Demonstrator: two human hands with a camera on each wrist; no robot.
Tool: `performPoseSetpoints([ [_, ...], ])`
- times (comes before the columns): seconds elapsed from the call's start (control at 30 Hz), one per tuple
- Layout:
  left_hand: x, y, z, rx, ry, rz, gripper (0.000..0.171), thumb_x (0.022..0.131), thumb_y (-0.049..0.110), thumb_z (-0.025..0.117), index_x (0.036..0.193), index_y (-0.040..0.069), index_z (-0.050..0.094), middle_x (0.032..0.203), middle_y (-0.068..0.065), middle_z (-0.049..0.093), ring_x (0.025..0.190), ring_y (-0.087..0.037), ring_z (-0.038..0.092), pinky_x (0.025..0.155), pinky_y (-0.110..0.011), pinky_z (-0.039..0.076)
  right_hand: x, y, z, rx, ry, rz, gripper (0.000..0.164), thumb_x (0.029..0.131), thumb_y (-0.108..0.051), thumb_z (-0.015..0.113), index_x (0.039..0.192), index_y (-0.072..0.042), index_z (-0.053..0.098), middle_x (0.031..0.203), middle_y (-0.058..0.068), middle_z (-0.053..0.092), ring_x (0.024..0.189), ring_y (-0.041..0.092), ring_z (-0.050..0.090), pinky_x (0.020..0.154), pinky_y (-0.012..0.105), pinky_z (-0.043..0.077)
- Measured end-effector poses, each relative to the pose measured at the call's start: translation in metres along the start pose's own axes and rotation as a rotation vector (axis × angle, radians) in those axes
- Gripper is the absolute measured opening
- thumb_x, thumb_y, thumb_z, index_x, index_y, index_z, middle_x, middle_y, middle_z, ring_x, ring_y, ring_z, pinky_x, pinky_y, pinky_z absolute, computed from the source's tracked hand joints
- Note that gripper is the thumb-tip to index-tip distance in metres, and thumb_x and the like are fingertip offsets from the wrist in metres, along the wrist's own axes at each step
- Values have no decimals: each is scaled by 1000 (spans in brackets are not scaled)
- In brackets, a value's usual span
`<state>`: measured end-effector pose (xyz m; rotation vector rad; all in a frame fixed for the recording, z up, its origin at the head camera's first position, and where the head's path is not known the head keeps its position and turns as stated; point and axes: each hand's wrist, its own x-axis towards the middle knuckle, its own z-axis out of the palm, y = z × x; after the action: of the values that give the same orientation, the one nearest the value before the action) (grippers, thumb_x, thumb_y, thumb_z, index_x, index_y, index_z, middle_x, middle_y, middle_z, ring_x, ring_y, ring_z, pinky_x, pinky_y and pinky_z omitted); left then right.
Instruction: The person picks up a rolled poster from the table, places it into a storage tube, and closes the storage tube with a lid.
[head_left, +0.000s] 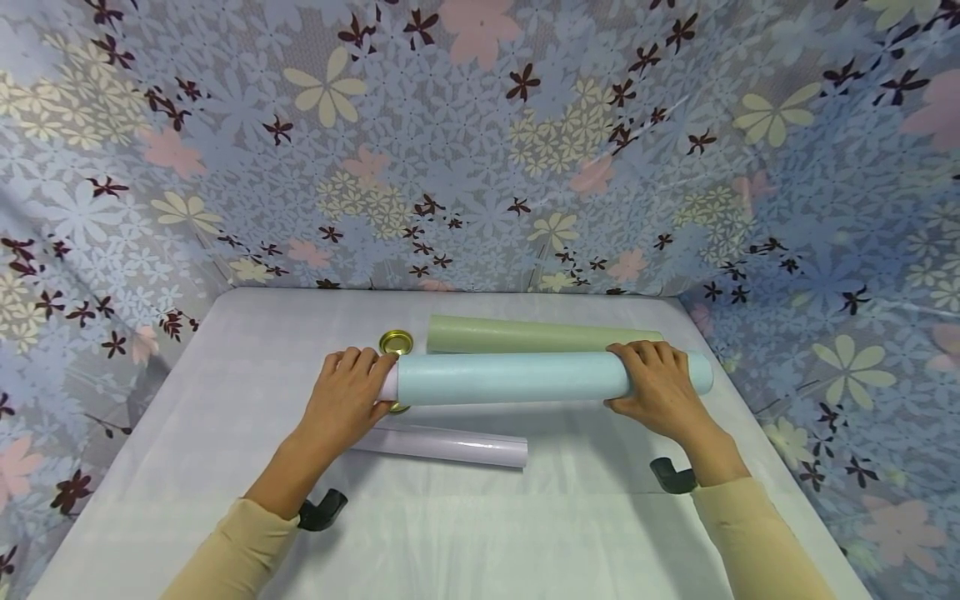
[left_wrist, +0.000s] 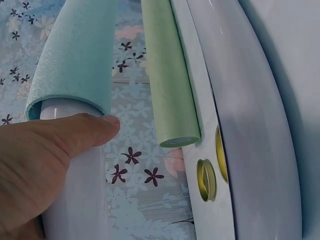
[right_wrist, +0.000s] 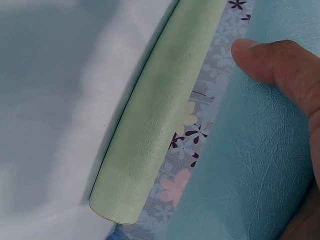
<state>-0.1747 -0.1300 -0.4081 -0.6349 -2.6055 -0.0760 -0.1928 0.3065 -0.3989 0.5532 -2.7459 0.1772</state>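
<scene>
A pale blue tube with a leathery, creased surface is held level above the table. My right hand grips it near its right end. From its left end a smooth white tube sticks out, seated inside the blue one. My left hand holds this white tube, the thumb lying across it by the blue rim. Behind, on the table, lies a pale green tube. In front lies a glossy lilac-white tube, its left part hidden by my left hand and wrist.
A gold ring lies left of the green tube. A second gold ring is mostly covered by the held tubes. All stand on a white-covered table. Flowered cloth hangs behind and at both sides.
</scene>
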Motion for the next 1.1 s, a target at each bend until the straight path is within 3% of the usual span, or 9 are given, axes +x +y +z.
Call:
performPoseSetpoints([
  [0.4,-1,-5,-7,0,-41,-5,87,66,45,83,137,18,41,119,-11,57,110,-34,53,99,-49,40,-1,1,-1,-2,4,-1,83,60,-31,88,130,-13,47,118,18,52,113,43,42,94,63,28],
  [0.7,-8,-18,-21,-137,-55,-75,91,68,54,78,140,14,40,129,-13,50,118,-35,46,101,-54,36,-3,5,-4,-14,-4,19,83,61,-29,88,131,-13,46,121,19,51,113,44,41,94,64,28],
  [1.1,-25,-42,-28,-260,49,-108,86,68,39,82,137,6,43,128,-19,49,117,-38,45,93,-57,41,-6,8,-9,1,10,28,81,62,-28,87,130,-13,46,121,19,51,111,45,42,93,64,28],
])
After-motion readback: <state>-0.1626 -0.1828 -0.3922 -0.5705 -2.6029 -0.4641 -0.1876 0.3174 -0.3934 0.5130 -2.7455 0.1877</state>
